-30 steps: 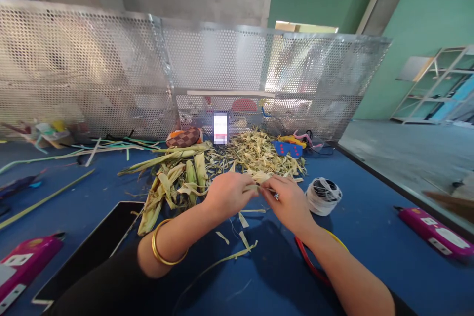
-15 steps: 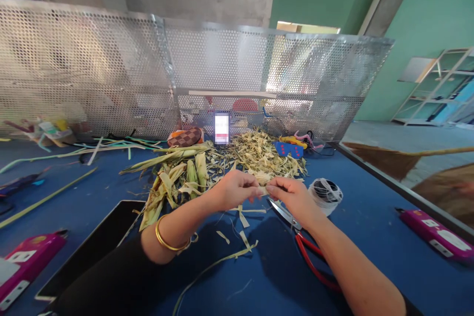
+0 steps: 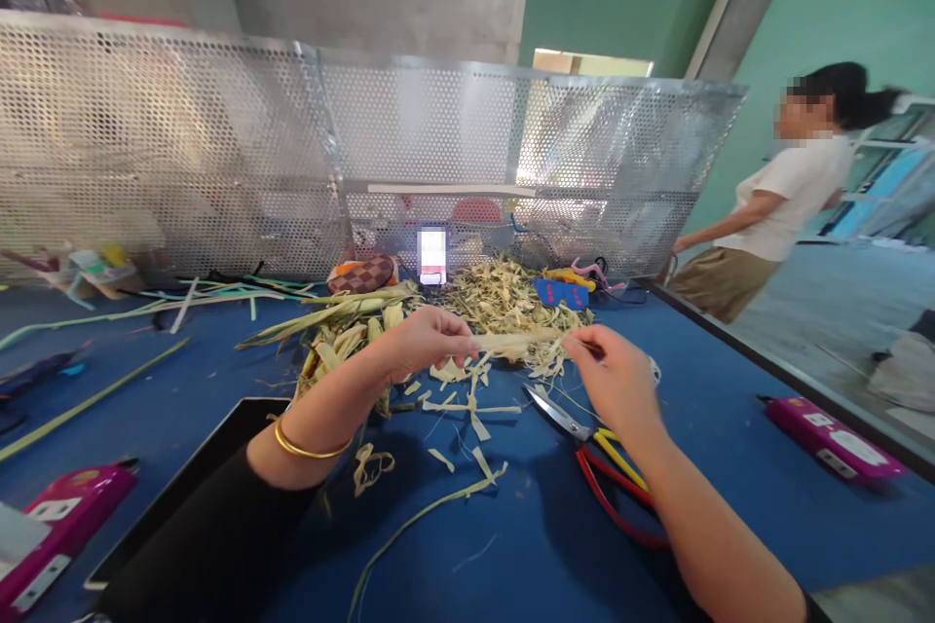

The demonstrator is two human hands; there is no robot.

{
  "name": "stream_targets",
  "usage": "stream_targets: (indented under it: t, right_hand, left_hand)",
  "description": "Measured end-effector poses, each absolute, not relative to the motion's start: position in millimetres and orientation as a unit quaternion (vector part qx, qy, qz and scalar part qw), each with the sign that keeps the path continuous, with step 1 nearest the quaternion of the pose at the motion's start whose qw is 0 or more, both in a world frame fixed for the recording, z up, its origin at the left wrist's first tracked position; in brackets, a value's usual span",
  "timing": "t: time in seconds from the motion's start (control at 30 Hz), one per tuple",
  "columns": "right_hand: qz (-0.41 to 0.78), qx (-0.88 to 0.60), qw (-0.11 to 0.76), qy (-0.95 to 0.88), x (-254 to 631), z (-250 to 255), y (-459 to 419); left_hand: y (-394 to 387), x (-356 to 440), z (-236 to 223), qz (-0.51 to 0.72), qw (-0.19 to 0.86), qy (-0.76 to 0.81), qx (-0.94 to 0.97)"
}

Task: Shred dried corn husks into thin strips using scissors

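Note:
Between my two hands a pale strip of corn husk (image 3: 515,342) is stretched out level above the table. My left hand (image 3: 432,343) pinches its left end, and my right hand (image 3: 612,372) pinches the right end. Below my right wrist lie scissors (image 3: 566,421) with red and yellow handles, blades apart, held by no hand. Under the strip, several husk scraps (image 3: 478,423) are scattered on the blue table. Just behind it rises a heap of shredded husk (image 3: 501,292). Larger husk leaves (image 3: 328,350) lie to the left, partly behind my left forearm.
A lit phone (image 3: 432,255) stands by the perforated metal screen (image 3: 430,117). Purple power strips (image 3: 833,440) (image 3: 69,526) lie at both sides. A black tray (image 3: 190,477) is beside my left arm. Beyond the table's right edge, a person (image 3: 796,185) stands side-on.
My hands have moved apart, drawing the husk strip out between them. The scissors have come into fuller view on the table. At the right, a person has come into view.

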State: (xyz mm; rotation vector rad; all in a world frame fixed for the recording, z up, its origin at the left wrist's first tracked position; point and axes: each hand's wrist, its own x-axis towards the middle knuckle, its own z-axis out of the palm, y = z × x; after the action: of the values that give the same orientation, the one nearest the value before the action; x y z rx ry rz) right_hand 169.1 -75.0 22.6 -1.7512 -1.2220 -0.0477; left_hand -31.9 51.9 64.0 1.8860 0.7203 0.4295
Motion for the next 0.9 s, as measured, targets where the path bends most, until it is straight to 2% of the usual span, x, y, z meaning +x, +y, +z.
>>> stream_targets:
  t: [0.07, 0.1, 0.23, 0.37, 0.6, 0.67, 0.73, 0.9]
  right_hand:
    - [-0.101, -0.718, 0.467, -0.506, 172.1, 17.2, -97.4]
    - [-0.104, -0.724, 0.433, -0.527, 173.3, 10.7, -110.3]
    - [-0.046, -0.755, 0.23, -0.612, 178.1, -32.1, -154.1]
    - [-0.045, -0.77, 0.167, -0.615, 186.5, -57.2, -165.2]
    - [-0.017, -0.806, 0.037, -0.591, 195.9, -41.7, -145.8]
    - [0.0, -0.815, 0.042, -0.578, 199.2, -44.3, -145.5]
    - [0.03, -0.819, 0.098, -0.564, 204.7, -49.4, -149.4]
    - [0.194, -0.724, 0.367, -0.551, 211.0, -43.2, -155.2]
  left_hand:
    - [58.9, -34.8, 64.2, 0.213, 0.506, 0.324, 0.77]
    - [62.6, -35.4, 62.9, 0.227, 0.506, 0.335, 0.762]
    - [74.1, -31.5, 50.7, 0.261, 0.513, 0.386, 0.721]
    - [75.7, -23.2, 38.4, 0.269, 0.525, 0.405, 0.699]
    - [70.8, -17.8, 30.6, 0.276, 0.552, 0.407, 0.673]
    - [69.8, -17.5, 28.9, 0.282, 0.555, 0.408, 0.668]
    - [68.8, -16.7, 27.0, 0.287, 0.557, 0.408, 0.663]
    - [65.1, -11.6, 22.7, 0.305, 0.569, 0.412, 0.644]
